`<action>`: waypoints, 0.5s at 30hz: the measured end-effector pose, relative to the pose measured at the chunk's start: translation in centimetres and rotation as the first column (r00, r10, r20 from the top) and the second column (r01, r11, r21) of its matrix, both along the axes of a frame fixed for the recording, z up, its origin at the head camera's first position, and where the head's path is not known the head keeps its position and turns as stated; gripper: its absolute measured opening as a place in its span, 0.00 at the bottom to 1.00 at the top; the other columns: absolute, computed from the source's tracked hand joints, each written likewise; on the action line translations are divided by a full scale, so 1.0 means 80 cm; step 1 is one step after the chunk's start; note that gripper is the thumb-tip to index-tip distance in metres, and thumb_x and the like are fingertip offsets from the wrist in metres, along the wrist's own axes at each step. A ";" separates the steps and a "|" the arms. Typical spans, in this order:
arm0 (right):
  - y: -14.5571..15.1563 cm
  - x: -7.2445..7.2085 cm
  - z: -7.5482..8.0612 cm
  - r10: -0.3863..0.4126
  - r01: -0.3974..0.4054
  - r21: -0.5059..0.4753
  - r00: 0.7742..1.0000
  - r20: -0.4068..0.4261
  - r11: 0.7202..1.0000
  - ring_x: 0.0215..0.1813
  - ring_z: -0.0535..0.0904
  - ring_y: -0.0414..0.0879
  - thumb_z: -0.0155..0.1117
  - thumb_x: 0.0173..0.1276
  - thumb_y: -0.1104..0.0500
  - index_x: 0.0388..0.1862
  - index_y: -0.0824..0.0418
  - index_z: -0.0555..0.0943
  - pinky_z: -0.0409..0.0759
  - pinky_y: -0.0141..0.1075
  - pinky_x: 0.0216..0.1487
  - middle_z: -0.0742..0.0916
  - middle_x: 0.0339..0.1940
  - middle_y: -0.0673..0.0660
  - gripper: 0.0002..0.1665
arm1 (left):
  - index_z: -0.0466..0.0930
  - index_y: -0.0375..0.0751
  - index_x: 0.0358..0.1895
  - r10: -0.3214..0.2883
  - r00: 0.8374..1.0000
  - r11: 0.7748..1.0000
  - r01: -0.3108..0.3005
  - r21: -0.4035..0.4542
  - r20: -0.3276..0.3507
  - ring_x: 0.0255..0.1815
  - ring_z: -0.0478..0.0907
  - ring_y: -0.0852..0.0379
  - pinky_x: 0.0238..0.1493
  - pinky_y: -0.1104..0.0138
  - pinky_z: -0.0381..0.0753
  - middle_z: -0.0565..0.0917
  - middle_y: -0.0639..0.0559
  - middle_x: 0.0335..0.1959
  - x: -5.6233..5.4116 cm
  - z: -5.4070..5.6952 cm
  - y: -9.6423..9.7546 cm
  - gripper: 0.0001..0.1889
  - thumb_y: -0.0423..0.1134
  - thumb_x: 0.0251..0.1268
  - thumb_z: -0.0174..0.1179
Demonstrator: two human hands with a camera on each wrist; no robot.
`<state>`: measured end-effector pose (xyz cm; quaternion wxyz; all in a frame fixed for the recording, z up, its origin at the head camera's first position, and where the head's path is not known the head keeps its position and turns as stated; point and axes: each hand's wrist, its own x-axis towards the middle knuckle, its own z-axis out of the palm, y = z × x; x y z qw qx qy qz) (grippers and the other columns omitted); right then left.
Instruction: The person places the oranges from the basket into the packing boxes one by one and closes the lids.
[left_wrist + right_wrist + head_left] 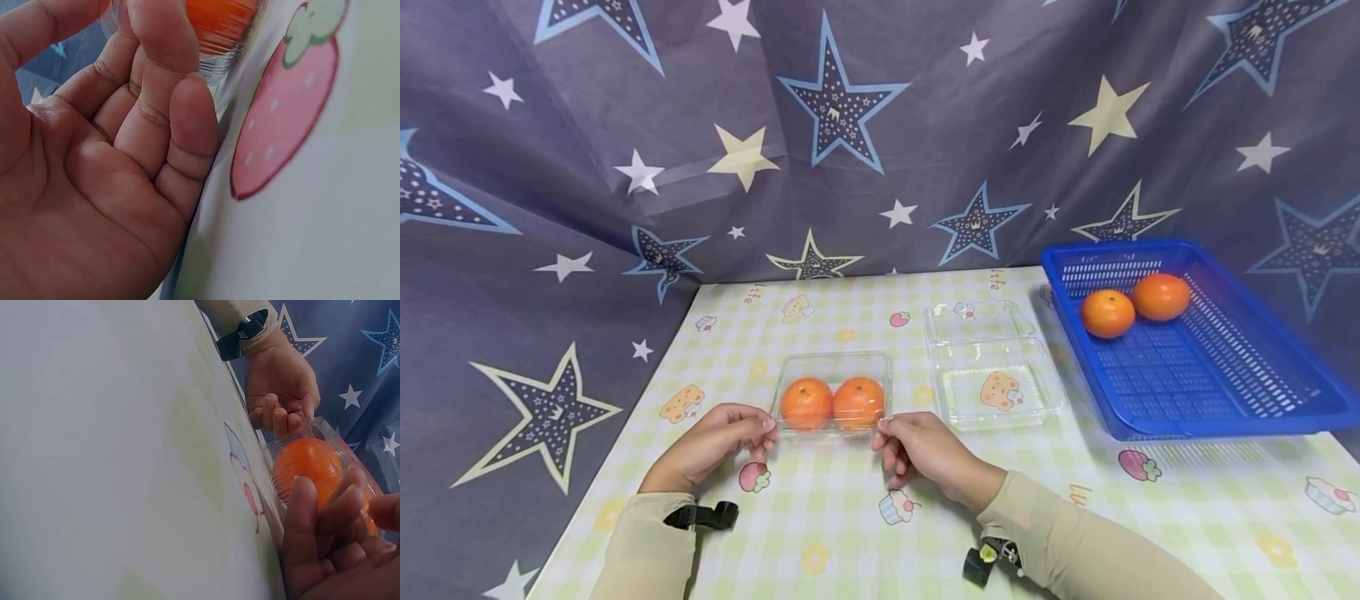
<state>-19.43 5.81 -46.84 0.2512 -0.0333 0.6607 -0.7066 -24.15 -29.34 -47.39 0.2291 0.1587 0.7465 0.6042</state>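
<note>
The clear container (835, 365) sat on the checked tablecloth (816, 512), two oranges (807, 403) inside. The left hand (718, 440) and the right hand (931, 454), fingers partly curled, each pinched one of its near corners.

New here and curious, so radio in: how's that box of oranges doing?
Left fingers, right fingers: pinching near corners of clear box. Two oranges inside. Nothing visibly in the way; open container and blue basket sit off to the right.
</note>
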 end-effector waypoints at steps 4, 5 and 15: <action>0.000 0.000 0.001 -0.004 0.004 -0.004 1.000 0.008 1.000 0.18 0.74 0.40 0.57 0.77 0.53 0.35 0.65 0.82 0.84 0.36 0.26 0.78 0.16 0.50 0.18 | 0.78 0.15 0.45 0.000 1.000 1.000 0.000 0.001 0.003 0.26 0.83 0.60 0.42 0.64 0.84 0.87 0.53 0.30 0.000 0.000 0.000 0.18 0.35 0.77 0.56; 0.000 0.001 0.001 -0.005 0.005 -0.004 1.000 0.010 1.000 0.18 0.74 0.40 0.57 0.77 0.53 0.35 0.65 0.82 0.84 0.36 0.26 0.78 0.16 0.50 0.17 | 0.78 0.16 0.45 0.001 1.000 1.000 -0.001 0.001 0.005 0.26 0.83 0.60 0.41 0.64 0.85 0.87 0.53 0.30 0.000 0.000 0.000 0.17 0.35 0.77 0.56; 0.000 0.001 0.001 -0.017 0.017 -0.002 1.000 0.011 1.000 0.18 0.74 0.40 0.57 0.76 0.54 0.34 0.64 0.82 0.84 0.35 0.25 0.78 0.16 0.50 0.17 | 0.79 0.16 0.44 -0.001 1.000 1.000 0.001 0.015 0.008 0.26 0.83 0.61 0.38 0.65 0.85 0.88 0.54 0.29 -0.002 -0.001 0.000 0.16 0.34 0.77 0.56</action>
